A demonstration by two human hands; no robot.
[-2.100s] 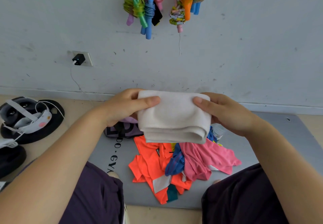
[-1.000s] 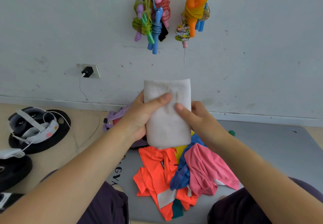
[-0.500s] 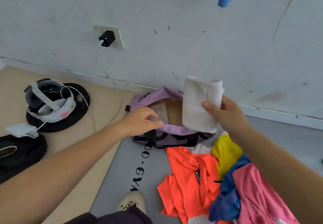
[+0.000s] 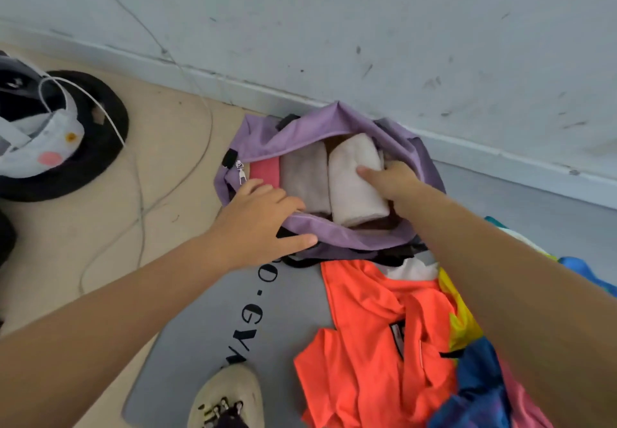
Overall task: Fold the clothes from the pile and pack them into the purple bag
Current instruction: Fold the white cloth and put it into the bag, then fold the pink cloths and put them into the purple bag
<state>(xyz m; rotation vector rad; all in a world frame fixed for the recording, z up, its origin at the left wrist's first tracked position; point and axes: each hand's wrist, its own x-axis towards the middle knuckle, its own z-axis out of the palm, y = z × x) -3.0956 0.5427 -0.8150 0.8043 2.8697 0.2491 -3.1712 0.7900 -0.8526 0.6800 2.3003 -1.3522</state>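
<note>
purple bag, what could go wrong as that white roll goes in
The left hand alone holds the purple bag mouth open; if it slips, the soft rim may fold over the gap. The right hand grips the white roll against the beige folded piece; pushing harder could rumple both.
</note>
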